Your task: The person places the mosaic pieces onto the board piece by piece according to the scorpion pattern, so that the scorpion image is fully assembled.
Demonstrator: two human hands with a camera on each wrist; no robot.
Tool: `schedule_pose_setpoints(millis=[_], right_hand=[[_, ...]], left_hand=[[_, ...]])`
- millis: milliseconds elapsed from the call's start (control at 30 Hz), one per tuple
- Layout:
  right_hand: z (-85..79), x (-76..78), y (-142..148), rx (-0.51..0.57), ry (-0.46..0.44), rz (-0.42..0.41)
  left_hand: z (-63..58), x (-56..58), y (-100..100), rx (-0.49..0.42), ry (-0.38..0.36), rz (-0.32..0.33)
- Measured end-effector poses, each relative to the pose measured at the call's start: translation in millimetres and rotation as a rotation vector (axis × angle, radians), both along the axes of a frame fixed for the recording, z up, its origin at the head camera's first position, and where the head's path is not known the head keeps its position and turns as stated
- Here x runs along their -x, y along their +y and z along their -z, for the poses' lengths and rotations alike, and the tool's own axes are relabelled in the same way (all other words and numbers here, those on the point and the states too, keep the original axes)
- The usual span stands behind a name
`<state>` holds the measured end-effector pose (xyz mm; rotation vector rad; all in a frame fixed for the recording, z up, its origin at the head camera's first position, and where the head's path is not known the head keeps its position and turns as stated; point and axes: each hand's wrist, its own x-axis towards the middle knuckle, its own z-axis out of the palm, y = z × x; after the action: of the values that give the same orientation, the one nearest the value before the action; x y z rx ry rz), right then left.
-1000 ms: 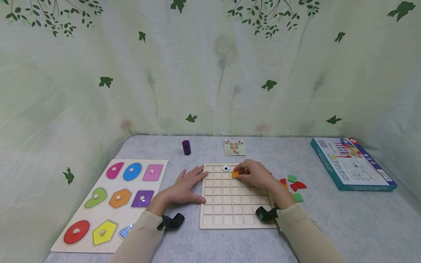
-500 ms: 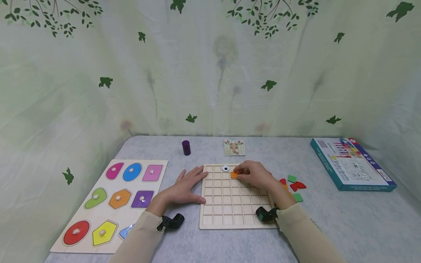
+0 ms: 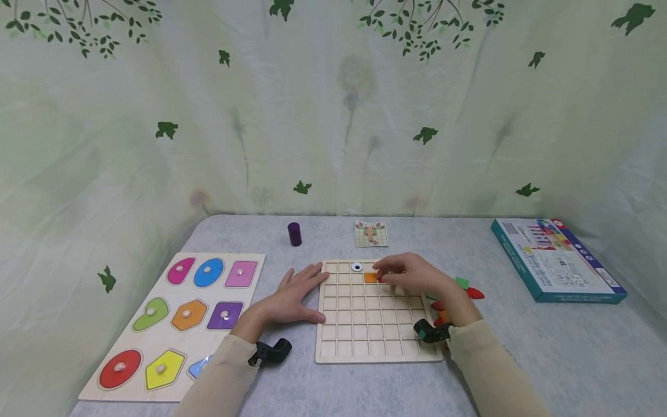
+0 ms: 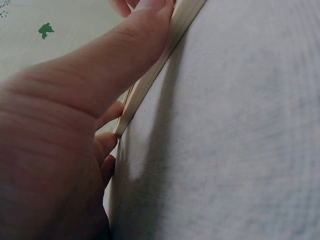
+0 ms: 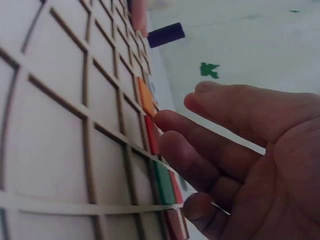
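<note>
A wooden grid board [image 3: 359, 333] lies on the table between the hands. My left hand [image 3: 294, 298] is spread flat at its left edge, thumb and fingertips touching the rim. Near the far edge, an orange tile [image 3: 370, 278] sits in a cell below and right of a round eye tile [image 3: 356, 267]. My right hand [image 3: 409, 274] is over the upper right cells with loosely bent fingers and nothing between them. In the right wrist view, its fingertips are close to a red tile [image 5: 152, 135] beside the orange one, and a green tile [image 5: 163, 182] follows along the row.
Loose red and green tiles [image 3: 475, 293] lie right of the board, partly behind the right forearm. A picture card [image 3: 371, 234] and a purple cylinder [image 3: 294, 234] stand behind. A knobbed shape puzzle [image 3: 224, 294] is at left, a flat box [image 3: 560, 260] at right.
The right hand has set the orange tile down in its cell and let go, then shifted slightly right. A red tile beside it now shows. The left hand has stayed put.
</note>
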<state>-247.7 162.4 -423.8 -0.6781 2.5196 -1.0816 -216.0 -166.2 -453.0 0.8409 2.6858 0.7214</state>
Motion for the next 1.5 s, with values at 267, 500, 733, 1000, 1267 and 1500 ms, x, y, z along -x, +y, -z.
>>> schedule_pose_setpoints(millis=[267, 500, 733, 1000, 1267, 1500], right_hand=[[-10.3, 2.7, 24, -0.010, 0.008, 0.077], [-9.1, 8.2, 45, -0.101, 0.011, 0.236], [0.9, 10.8, 60, -0.156, -0.041, 0.322], [10.5, 13.5, 68, -0.183, -0.087, 0.347], [15.3, 14.4, 70, -0.158, -0.085, 0.346], [13.6, 13.3, 69, -0.142, -0.087, 0.358]], left_hand=[[0.2, 0.3, -1, 0.015, -0.005, -0.008], [-0.2, -0.4, -1, 0.000, 0.002, -0.002], [0.9, -0.8, 0, -0.006, -0.002, -0.011], [1.9, -0.1, 0, -0.005, 0.004, -0.009], [0.3, -0.6, 0, -0.002, 0.011, -0.002], [-0.6, -1.4, 0, -0.006, 0.002, -0.009]])
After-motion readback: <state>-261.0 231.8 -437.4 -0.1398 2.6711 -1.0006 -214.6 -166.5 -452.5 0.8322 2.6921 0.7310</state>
